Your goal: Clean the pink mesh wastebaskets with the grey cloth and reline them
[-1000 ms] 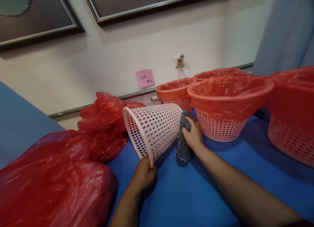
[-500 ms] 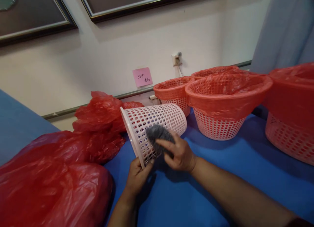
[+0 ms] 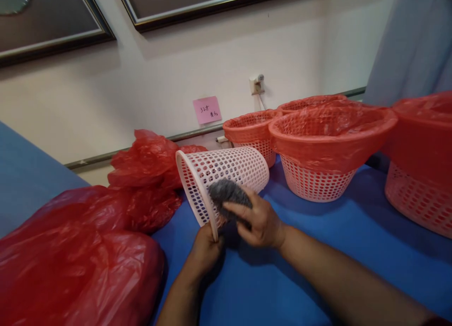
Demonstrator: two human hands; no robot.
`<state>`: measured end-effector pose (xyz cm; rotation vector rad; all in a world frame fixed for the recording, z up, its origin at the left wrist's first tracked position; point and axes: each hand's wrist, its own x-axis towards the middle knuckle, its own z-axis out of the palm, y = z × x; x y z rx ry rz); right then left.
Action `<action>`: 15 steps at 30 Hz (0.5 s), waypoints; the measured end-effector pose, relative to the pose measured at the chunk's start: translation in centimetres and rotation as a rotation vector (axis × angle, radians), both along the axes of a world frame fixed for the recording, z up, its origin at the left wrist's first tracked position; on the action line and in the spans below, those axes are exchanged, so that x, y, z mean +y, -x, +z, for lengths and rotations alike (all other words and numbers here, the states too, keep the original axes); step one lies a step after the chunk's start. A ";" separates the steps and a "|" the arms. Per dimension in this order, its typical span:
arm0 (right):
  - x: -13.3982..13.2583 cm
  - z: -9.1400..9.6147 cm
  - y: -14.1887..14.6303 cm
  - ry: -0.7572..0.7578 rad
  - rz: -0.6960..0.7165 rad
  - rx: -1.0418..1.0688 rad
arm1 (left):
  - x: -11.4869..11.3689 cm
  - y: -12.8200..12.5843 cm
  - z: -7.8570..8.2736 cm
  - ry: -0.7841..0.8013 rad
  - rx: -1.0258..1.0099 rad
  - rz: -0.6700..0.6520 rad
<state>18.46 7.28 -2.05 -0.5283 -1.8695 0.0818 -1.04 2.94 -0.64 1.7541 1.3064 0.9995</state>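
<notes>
Near edge first: bare blue surface (image 3: 243, 288), plain and smooth. Gripping the lower rim of a white plastic basket (image 3: 231, 163) with left hand (image 3: 205, 248), curled tight around the edge. Clutching a fuzzy dark grey cloth (image 3: 229, 196) in right hand (image 3: 260, 221), bunched up over the near side wall of the basket, close to the rim. Can't tell exact contact behind the cloth. As for the basket: tipped on its side just above or on the surface, can't tell which; mouth to the left, narrower base to the right. Tapered, thick smooth rolled rim, rows of oval holes all around, blue and red showing through. Looks unlined, faintly pinkish white, glossy toward the base. At left, a big heap of crumpled red plastic bags (image 3: 84, 269), shiny, thin, partly see-through. At right, upright behind the hands, similar baskets with red liners folded over the rims: a wide one (image 3: 318, 175), another at the far right edge (image 3: 420, 194), a smaller one (image 3: 254, 142) farther back. Farthest, on the pale wall (image 3: 169, 81): pink note (image 3: 206, 110) with handwriting, socket (image 3: 257, 86), dark-framed pictures (image 3: 208, 3) at top.
</notes>
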 end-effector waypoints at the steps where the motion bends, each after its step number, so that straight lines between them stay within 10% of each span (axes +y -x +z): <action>1: -0.8 0.2 0.4 -0.068 0.057 -0.018 | 0.0 0.0 0.0 0.020 0.017 -0.036; 5: -1.6 0.1 1.2 -0.120 0.143 0.034 | -0.4 0.1 0.3 0.087 -0.009 -0.100; 15: -1.0 -0.1 1.0 -0.123 0.125 -0.001 | -1.5 1.0 0.9 0.029 -0.281 0.216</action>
